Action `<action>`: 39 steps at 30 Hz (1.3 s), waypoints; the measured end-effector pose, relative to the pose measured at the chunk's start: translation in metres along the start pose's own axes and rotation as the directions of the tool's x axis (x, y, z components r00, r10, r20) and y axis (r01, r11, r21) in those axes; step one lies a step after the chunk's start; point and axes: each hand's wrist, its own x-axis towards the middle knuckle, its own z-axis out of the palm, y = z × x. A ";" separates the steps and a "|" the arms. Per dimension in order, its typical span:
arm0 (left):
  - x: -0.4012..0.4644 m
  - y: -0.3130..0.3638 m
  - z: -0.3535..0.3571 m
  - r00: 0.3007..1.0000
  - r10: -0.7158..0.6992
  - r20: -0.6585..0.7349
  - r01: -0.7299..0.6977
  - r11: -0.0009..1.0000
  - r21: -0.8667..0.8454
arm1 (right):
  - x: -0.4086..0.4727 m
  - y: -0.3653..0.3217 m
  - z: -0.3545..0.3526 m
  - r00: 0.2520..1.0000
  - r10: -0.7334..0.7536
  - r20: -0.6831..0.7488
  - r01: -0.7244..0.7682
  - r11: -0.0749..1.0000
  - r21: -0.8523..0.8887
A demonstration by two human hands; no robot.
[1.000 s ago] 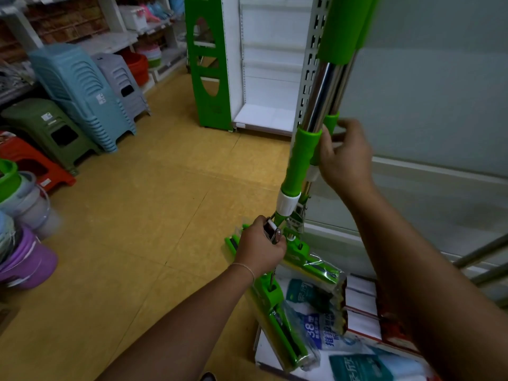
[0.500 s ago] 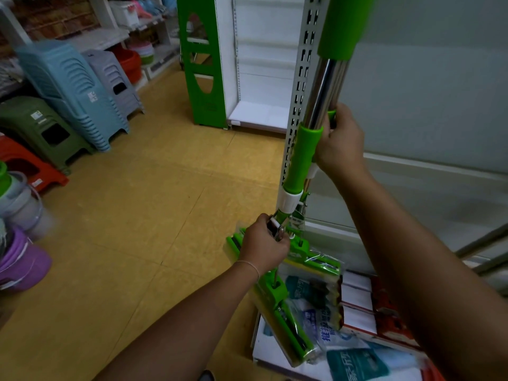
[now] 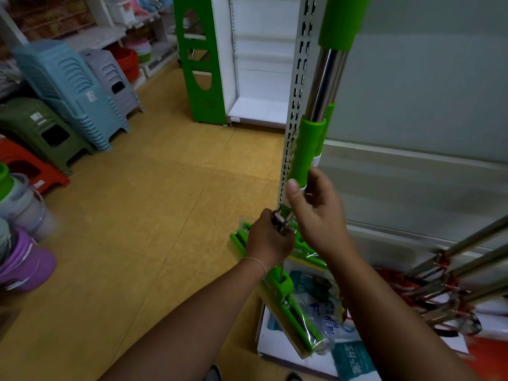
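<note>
Lowered right hand (image 3: 316,215) and left hand (image 3: 268,239) grip mop (image 3: 308,149).

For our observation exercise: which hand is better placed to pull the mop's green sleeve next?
Probably right: the right hand holds the green sleeve at its lower end; the left hand grips the metal linkage below.

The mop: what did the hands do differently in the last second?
The right hand slid down the mop from the top of its green sleeve to the bottom, and grips there. The left hand kept gripping the metal bracket at the base; the mop stayed upright.
</note>
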 end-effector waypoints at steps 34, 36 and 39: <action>0.020 0.006 -0.018 0.947 0.057 0.317 -0.043 0.998 -0.050 | -0.044 0.125 -0.014 0.797 0.568 0.204 -0.529 0.820 -0.217; 0.019 0.012 -0.015 0.954 0.057 0.295 -0.062 0.998 0.009 | -0.037 0.124 -0.021 0.774 0.575 0.266 -0.522 0.817 -0.245; 0.019 0.022 -0.012 0.965 0.057 0.254 -0.094 0.986 0.139 | -0.027 0.118 -0.030 0.745 0.582 0.324 -0.498 0.810 -0.309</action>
